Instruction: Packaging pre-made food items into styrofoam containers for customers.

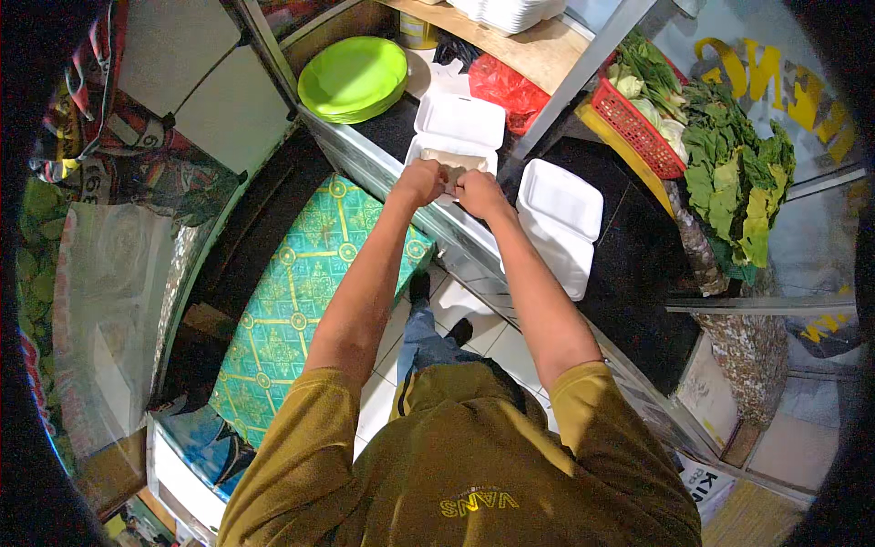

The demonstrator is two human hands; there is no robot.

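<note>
A white foam takeaway box [459,123] stands with its lid folded back on the counter in front of me. In its base lies a light brown sheet [463,162], which looks like paper or a thin wrapper. My left hand [418,183] pinches this sheet at its near left side, fingers curled. Close beside it, my right hand [482,193] grips the near right part of the same sheet. What lies under the sheet is hidden. To the right of my right forearm a second foam box [560,229] sits unfolded, its inside white and bare.
Green plastic plates [353,76] are stacked at the back left, near a red plastic bag [507,89]. More foam boxes [509,12] rest on a wooden shelf [499,44]. A red basket [636,123] holds leafy vegetables. A metal post [581,78] rises between the counter's sections. A green patterned table [301,301] is left.
</note>
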